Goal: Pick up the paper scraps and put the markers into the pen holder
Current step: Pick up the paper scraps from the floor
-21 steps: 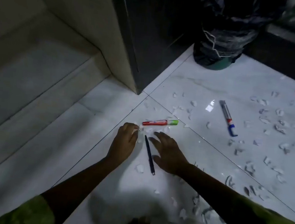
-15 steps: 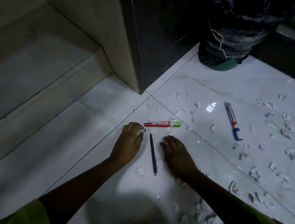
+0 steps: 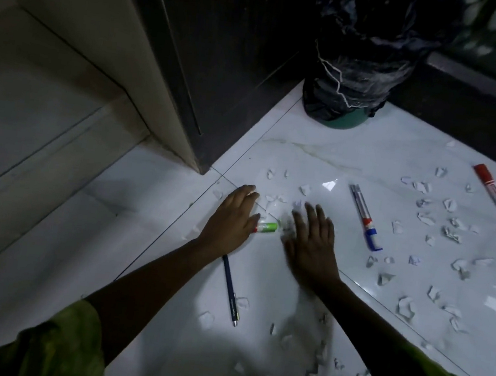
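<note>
Sweeping Scraps Toward the Middle

Sweeping looks like the step in hand: both hands lie flat on the white tiled floor [image 3: 353, 144], palms down, fingers spread, gripping nothing. The left hand [image 3: 232, 218] covers most of the red marker with a green cap [image 3: 267, 227], only its capped end showing between the hands. The right hand [image 3: 311, 241] is blurred, so its exact finger position is hard to read.

To do it well, I would keep the palms low and draw the paper scraps [image 3: 273, 201] near the fingertips into one heap, lifting markers out first so they do not roll. The dark blue pen [image 3: 230, 291] lies below the left wrist, the blue-capped marker [image 3: 365, 221] just right of the right hand, and the red marker [image 3: 493, 194] well apart at the far right, with scraps scattered between.

No pen holder can be made out. A dark bag over a green bin [image 3: 355, 76] stands at the back. Dim light hides detail, and the frame cuts off the scraps at the bottom.
</note>
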The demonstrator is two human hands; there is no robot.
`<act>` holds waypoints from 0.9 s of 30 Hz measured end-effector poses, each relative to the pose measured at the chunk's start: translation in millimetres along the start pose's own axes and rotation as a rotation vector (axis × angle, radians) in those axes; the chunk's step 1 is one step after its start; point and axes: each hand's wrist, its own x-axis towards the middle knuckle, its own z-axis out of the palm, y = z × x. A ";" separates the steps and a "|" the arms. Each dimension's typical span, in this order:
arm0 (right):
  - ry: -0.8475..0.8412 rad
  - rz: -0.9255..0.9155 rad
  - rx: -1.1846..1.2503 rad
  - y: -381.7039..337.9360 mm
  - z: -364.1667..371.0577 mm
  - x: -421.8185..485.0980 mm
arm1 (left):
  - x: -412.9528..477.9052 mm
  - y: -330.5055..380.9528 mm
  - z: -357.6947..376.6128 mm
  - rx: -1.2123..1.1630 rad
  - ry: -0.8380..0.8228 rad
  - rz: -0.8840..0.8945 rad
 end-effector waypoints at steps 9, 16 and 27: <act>-0.069 0.030 0.102 14.5 -6.3 42.1 | 46.9 6.3 4.8 0.039 -0.112 0.014; -0.079 -0.007 0.148 49.6 -23.0 -42.3 | 64.5 33.2 22.3 0.068 -0.304 -0.025; -0.035 0.140 0.219 75.1 -33.1 -157.8 | -17.4 133.0 97.2 0.154 -0.472 0.001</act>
